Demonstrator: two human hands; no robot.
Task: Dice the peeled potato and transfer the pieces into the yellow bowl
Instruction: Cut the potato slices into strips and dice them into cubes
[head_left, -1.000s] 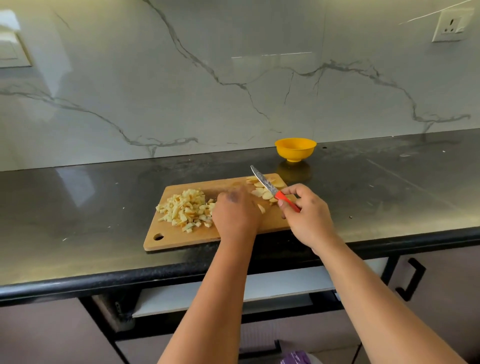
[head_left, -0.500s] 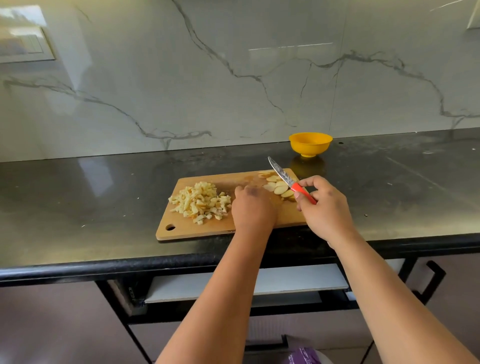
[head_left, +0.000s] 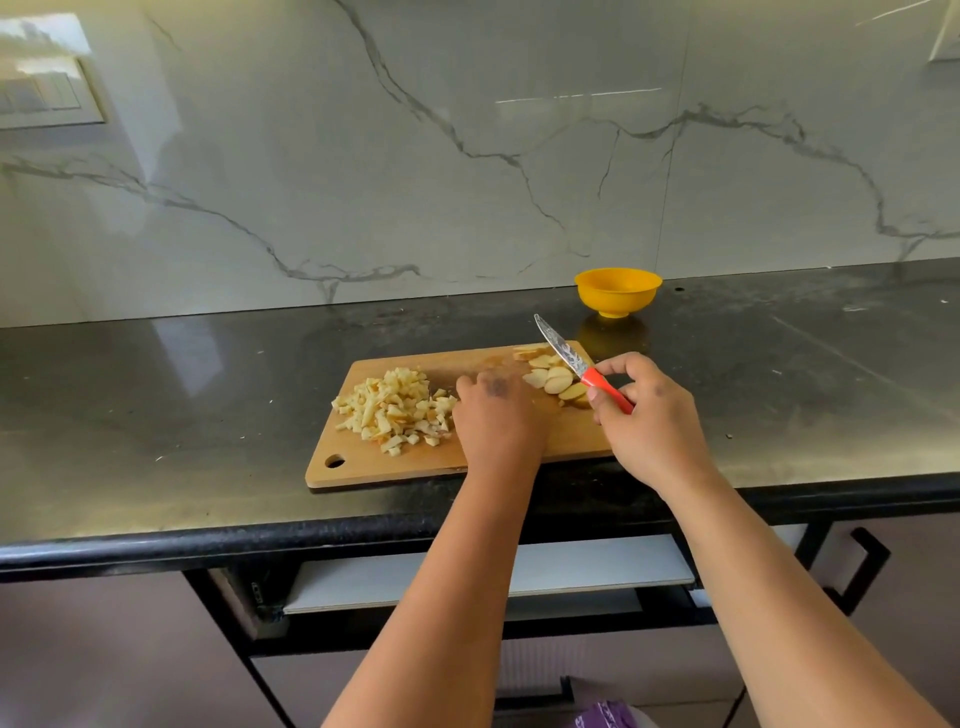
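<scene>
A wooden cutting board (head_left: 467, 460) lies on the dark counter. A pile of diced potato (head_left: 392, 410) covers its left part, and several potato slices (head_left: 550, 379) lie at its right end. My left hand (head_left: 498, 415) rests on the board between them, knuckles up and fingers bent down. Anything under that hand is hidden. My right hand (head_left: 649, 421) grips the red handle of a knife (head_left: 563, 353), whose blade slants up over the slices. The yellow bowl (head_left: 618, 291) stands empty behind the board's right end.
The black counter (head_left: 182, 415) runs left and right along a marble wall. Its front edge lies just below the board. Under the counter are a pulled-out shelf (head_left: 467, 577) and a cabinet handle (head_left: 862, 566).
The view has shifted a little. Both hands stay in nearly the same place on the board, and the knife is still held over the slices.
</scene>
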